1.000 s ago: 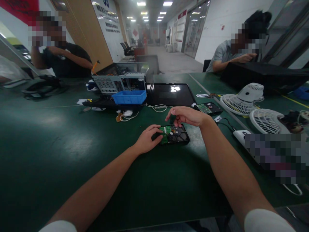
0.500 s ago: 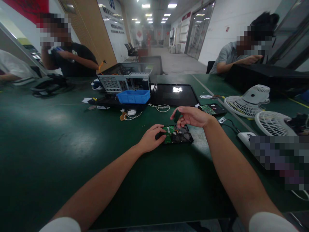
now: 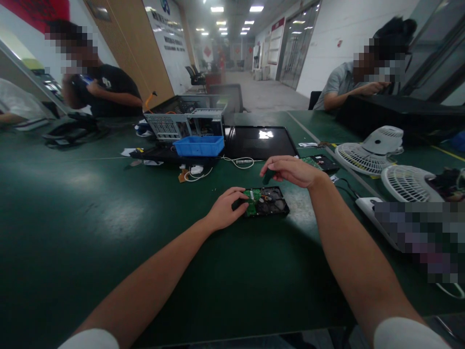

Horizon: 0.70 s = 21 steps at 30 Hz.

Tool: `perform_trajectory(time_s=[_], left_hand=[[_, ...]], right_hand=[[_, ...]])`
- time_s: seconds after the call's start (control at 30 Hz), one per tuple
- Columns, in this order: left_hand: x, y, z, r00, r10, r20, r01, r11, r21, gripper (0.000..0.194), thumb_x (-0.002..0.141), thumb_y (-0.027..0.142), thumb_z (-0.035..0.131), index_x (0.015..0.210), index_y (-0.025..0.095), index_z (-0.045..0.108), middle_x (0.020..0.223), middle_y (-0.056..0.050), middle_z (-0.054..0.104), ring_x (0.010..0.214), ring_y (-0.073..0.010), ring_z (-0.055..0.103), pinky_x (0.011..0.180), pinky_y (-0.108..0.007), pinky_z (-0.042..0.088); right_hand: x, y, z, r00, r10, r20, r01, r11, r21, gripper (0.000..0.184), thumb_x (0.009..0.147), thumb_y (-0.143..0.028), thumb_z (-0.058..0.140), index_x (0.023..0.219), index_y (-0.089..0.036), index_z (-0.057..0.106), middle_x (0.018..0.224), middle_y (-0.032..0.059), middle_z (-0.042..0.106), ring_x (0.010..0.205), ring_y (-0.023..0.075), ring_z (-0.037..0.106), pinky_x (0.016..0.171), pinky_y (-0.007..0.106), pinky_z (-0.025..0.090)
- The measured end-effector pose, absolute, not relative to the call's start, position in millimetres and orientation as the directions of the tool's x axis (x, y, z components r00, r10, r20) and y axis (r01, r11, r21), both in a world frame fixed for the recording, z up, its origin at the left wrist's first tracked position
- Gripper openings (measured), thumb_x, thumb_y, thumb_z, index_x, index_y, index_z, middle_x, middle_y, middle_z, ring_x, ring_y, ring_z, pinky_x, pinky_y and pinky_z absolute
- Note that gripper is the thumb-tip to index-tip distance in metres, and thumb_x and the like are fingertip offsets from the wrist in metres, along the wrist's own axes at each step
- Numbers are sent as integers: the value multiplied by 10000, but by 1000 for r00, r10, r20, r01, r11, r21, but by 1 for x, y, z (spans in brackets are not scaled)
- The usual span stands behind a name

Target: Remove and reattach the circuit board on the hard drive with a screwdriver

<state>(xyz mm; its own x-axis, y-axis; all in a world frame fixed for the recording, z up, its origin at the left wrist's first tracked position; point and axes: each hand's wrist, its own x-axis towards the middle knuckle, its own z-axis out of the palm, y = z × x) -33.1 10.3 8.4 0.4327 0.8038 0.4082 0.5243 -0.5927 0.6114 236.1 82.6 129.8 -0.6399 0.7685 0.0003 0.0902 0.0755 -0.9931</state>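
A black hard drive [image 3: 269,203] lies circuit side up on the green table [image 3: 109,218], its small green board showing at its left end. My left hand [image 3: 225,208] rests at the drive's left edge, fingers curled against it and touching the green board. Just above the drive's far edge hovers my right hand [image 3: 290,170], fingers pinched on a small dark green tool or part that I cannot name.
Behind stand a blue tray [image 3: 199,145], an open computer case [image 3: 185,118], a black panel [image 3: 259,141], a second hard drive [image 3: 319,163] and white cables [image 3: 196,172]. Two white fans [image 3: 370,150] lie right. Two other people sit at the far side.
My right hand has lifted slightly with the small dark piece and shifted toward the drive's far edge. My left hand has stayed at the drive's left end.
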Motion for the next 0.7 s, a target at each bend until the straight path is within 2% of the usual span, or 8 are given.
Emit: perform_trajectory(time_s=[0.17,0.3,0.4,0.53,0.7], left_hand=[[-32,11,8,433,791,432,513,-610,604,207,979,313,650,1162,232,704,1363,-98,620,1300,-259,590,1119,-479,478],[-32,11,8,435,785,442,511,-619,596,199,975,298,652,1156,232,703,1348,-99,628,1289,-261,598,1117,-484,481],[-31,12,8,434,785,442,512,-618,596,201,977,298,649,1160,234,701,1351,-100,627,1291,-263,599,1115,-488,482],[-31,12,8,435,788,437,512,-615,599,199,980,316,647,1151,233,705,1354,-101,626,1297,-265,596,1115,-484,482],[-32,11,9,433,795,424,515,-604,608,207,981,325,645,1155,231,706,1357,-107,627,1295,-268,597,1117,-487,478]], right_hand=[[235,81,131,-682,731,-10,112,92,-989,211,905,-336,659,1024,-185,748,1022,80,753,770,149,597,551,244,407],[234,82,130,-698,716,-26,122,82,-989,292,956,-429,621,973,-168,752,1035,89,745,660,115,560,494,240,389],[232,83,128,-691,722,-37,92,37,-995,321,962,-467,631,999,-165,734,1036,95,740,650,117,583,504,241,443],[232,83,126,-720,692,-38,35,-19,-999,355,979,-480,611,1087,-159,717,1049,100,732,712,139,637,616,265,550],[236,81,128,-756,652,-49,42,-27,-999,375,972,-466,655,1216,-184,692,1114,89,723,742,129,653,636,252,558]])
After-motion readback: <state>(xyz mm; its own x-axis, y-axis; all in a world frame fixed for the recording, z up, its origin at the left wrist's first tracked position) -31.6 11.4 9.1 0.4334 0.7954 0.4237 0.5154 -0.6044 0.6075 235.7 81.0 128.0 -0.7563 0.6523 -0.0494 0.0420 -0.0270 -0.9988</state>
